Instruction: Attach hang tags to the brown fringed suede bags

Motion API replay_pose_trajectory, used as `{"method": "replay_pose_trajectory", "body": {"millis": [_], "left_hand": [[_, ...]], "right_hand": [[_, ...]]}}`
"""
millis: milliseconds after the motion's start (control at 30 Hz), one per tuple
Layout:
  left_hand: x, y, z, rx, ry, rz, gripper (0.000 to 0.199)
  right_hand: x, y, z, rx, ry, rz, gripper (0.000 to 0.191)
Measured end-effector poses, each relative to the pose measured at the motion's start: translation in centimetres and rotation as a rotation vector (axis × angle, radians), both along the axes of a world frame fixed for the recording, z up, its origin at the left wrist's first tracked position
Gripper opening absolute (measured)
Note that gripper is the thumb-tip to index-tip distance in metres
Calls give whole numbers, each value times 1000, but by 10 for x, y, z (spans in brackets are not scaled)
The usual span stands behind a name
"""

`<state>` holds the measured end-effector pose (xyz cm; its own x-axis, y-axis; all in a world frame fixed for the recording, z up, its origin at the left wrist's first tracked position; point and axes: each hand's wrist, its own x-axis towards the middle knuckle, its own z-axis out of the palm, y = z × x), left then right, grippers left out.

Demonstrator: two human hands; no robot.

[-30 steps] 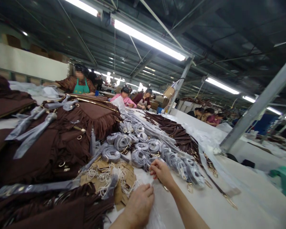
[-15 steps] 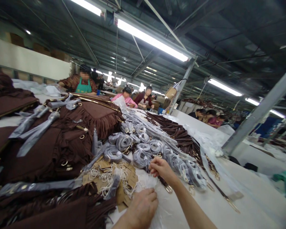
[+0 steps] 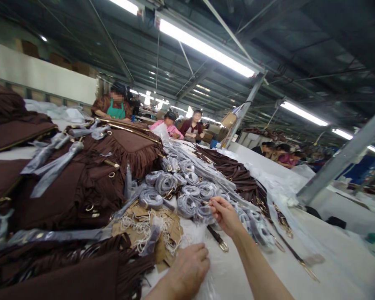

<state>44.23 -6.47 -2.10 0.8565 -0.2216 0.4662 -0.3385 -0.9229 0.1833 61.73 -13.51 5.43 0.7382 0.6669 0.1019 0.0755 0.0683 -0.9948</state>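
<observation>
My left hand (image 3: 189, 266) is low in the view, its fingers curled down on clear plastic film (image 3: 208, 281) that spreads around its fingertips. Farther up, my right hand (image 3: 226, 214) is closed in a pinch beside a coiled strap in grey wrapping (image 3: 203, 214). What lies between its fingertips is too small to make out. Below that hand, a brown strap end with a gold clasp (image 3: 218, 238) rests on the white table (image 3: 237, 271). Left of my hands lie brown card tags with white strings (image 3: 150, 233).
Brown fringed bags (image 3: 62, 183) are heaped on the left. More wrapped coils (image 3: 165, 183) and a pile of brown straps (image 3: 234, 171) extend behind my hands. A grey post (image 3: 340, 150) slants up at the right. Several people work beyond the table, one in a green apron (image 3: 116, 109).
My right hand has lifted slightly and shifted right, uncovering more of the brown strap end. My left hand stays almost in place. The whole view has swung a little.
</observation>
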Motion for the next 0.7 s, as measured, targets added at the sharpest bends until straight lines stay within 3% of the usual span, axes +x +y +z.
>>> {"method": "replay_pose_trajectory", "body": {"millis": [100,267,367,500,700], "left_hand": [[-5,0,6,-8,-17,58,9],[-8,-1,7,-74,81,138,24],[-6,-1,5,-77,138,129,10],[-5,0,5,-66,156,108,8],[-4,0,2,-52,172,78,10]], "right_hand": [[-2,-8,5,17,39,-14,46],[-10,-12,5,38,44,-2,45],[-14,-9,1,-5,27,35,47],[-14,-2,-1,-131,-9,108,48],[6,0,8,-134,-97,42,42]]}}
